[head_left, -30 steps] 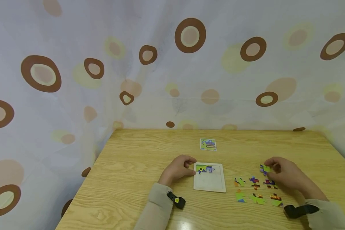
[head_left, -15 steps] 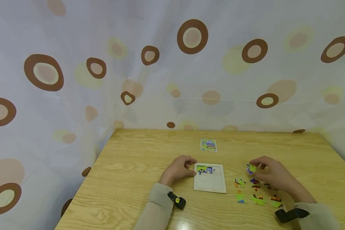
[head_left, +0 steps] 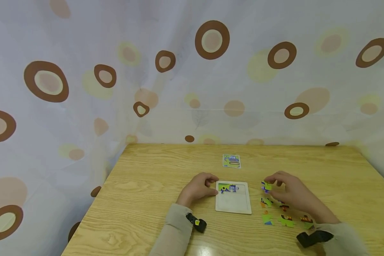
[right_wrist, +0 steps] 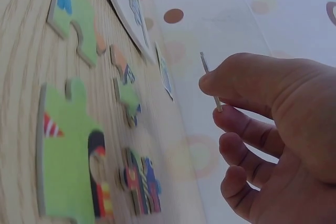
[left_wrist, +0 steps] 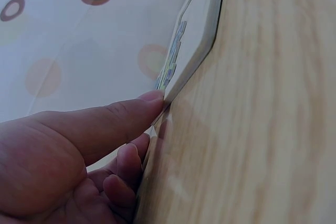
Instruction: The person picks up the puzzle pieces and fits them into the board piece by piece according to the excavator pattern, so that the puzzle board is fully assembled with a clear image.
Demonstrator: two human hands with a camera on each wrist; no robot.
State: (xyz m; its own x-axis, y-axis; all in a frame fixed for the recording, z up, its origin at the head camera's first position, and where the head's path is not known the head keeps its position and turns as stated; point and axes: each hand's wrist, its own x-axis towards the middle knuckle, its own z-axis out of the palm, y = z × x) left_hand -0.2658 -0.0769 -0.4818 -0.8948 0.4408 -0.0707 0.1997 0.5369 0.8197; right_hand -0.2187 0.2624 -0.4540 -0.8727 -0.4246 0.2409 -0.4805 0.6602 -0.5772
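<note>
My right hand [head_left: 291, 190] pinches a green and blue jigsaw piece [head_left: 266, 186] between thumb and fingertips, raised over the table right of the white puzzle tray [head_left: 233, 204]. Only the thin edge of this jigsaw piece [right_wrist: 211, 80] shows in the right wrist view. My left hand [head_left: 198, 188] holds the tray at its left side, the thumb [left_wrist: 142, 106] right at the rim and the other fingers curled near the corner. Joined pieces [head_left: 228, 188] showing a yellow wheel shape and blue parts lie along the tray's upper left.
Several loose jigsaw pieces lie in rows right of the tray, among them a green one with a blue corner [head_left: 267, 218] and a green one with a flame pattern [head_left: 287, 220]. My right hand covers part of the upper row. A small picture card [head_left: 232, 161] lies behind the tray.
My right hand has carried the pinched jigsaw piece leftward, closer to the tray. My left hand and the tray have stayed in place.
</note>
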